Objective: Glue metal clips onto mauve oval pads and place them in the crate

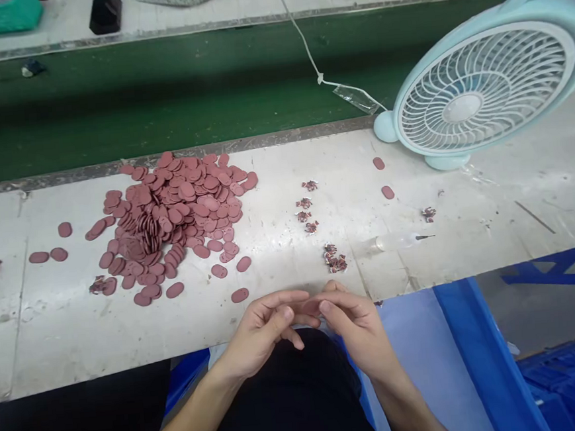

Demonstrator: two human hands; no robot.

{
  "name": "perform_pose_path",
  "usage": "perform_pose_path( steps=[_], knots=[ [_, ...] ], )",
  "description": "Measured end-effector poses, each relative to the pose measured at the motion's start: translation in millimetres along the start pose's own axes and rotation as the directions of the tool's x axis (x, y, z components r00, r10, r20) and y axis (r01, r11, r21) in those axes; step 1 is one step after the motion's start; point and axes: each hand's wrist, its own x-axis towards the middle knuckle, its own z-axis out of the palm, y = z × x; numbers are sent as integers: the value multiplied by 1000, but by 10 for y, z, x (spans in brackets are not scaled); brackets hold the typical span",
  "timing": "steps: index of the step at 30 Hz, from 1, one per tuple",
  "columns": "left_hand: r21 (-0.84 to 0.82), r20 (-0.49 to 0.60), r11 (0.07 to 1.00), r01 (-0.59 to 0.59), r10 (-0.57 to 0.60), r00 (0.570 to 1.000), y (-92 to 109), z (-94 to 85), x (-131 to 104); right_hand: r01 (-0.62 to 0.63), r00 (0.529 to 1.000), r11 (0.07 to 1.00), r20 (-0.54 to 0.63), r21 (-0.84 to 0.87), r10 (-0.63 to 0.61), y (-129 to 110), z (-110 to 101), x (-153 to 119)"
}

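Observation:
Near the table's front edge my right hand point(358, 326) pinches a reddish oval piece point(311, 306) between thumb and fingers. My left hand point(264, 330) is beside it, fingers curved and apart, its fingertips close to the piece; whether they touch it is hard to tell. A large heap of similar oval pieces point(187, 203) lies on the table to the left. Small dark figures point(335, 258) sit in a short column beyond my right hand. A syringe-like tube with a dark needle point(399, 241) lies right of them.
A light blue fan point(463, 105) stands at the back right of the white table point(280, 242), its cable running up. Two oval pieces point(388, 192) and another small figure point(429, 214) lie nearby. A green basket point(0, 17) and black tray point(105, 15) are on the far ledge.

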Motion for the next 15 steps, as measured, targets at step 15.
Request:
perform_pose_path(
  steps=[15],
  knots=[
    [-101, -63, 995, 8, -15, 998, -51, -33, 25, 16, 997, 977, -76, 211, 0, 118, -212, 100]
  ],
)
